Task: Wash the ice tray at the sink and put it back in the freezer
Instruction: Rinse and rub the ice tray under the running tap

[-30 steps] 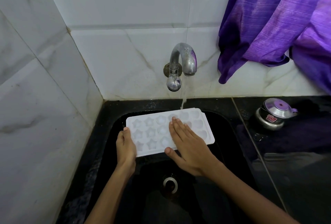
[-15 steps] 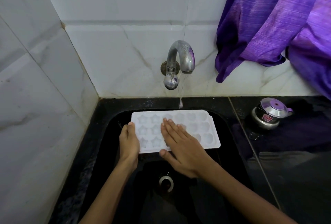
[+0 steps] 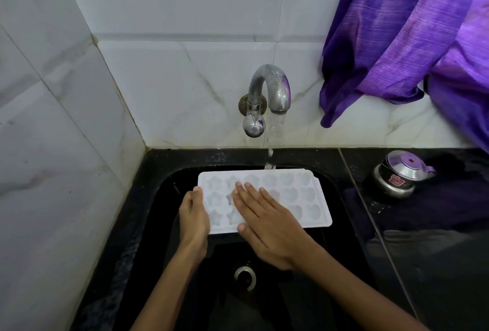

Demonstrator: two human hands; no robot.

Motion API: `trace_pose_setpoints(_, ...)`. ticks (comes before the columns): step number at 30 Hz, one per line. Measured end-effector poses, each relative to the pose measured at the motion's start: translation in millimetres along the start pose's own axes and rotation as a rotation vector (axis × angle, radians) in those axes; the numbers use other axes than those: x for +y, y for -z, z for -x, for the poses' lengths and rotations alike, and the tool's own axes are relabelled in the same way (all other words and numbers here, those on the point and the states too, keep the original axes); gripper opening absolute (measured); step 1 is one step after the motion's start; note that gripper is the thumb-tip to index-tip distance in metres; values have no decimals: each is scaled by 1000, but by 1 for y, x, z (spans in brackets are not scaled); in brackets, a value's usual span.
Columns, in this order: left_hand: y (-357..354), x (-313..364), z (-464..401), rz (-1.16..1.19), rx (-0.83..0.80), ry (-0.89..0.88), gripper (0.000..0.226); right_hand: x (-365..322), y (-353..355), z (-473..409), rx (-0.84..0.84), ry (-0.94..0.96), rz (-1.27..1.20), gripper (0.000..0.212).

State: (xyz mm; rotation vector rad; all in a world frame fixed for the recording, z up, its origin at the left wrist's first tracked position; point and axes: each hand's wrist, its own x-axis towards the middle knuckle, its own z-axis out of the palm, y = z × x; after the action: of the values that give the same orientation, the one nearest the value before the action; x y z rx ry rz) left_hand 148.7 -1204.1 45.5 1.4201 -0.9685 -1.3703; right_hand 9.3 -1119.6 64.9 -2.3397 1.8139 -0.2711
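Observation:
A white ice tray point(image 3: 296, 193) with star and shell moulds is held level over the black sink point(image 3: 169, 187). My left hand point(image 3: 194, 214) grips its left short edge, thumb on top. My right hand point(image 3: 267, 222) lies flat on the tray's left half with straight fingers pressed on the moulds. Water runs from the metal tap point(image 3: 272, 89) and falls at the tray's far edge. The part of the tray under my right palm is hidden.
The sink drain point(image 3: 244, 276) lies below my right wrist. A small steel pot with a lid point(image 3: 397, 174) stands on the black counter point(image 3: 434, 251) at the right. A purple cloth point(image 3: 407, 31) hangs at the upper right. White marble tiles close the left and back.
The tray has levelled out and shifted slightly right. My right hand has slid leftward across the moulds. My left hand keeps its grip on the left edge.

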Motion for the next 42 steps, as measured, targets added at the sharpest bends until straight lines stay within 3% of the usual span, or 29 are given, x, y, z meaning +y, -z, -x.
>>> trace_pose_setpoints(7, 5, -6, 0, -10, -27, 11, 28, 24, 11, -2, 4, -158, 18, 57)
trace_pose_setpoints(15, 7, -2, -1, 27, 21, 4, 30, 22, 9, 3, -13, -9, 16, 58)
trace_pose_setpoints(21, 0, -5, 1, 46, 2, 43, 29, 48, 20, 3, -17, -162, 45, 64)
trace_pose_setpoints(30, -10, -12, 3, 28, -46, 51, 29, 27, 5, 6, -54, 52, 28, 56)
trace_pose_setpoints(42, -24, -4, 3, 75, -109, 41, 28, 31, 22, -15, -54, 50, 143, 66)
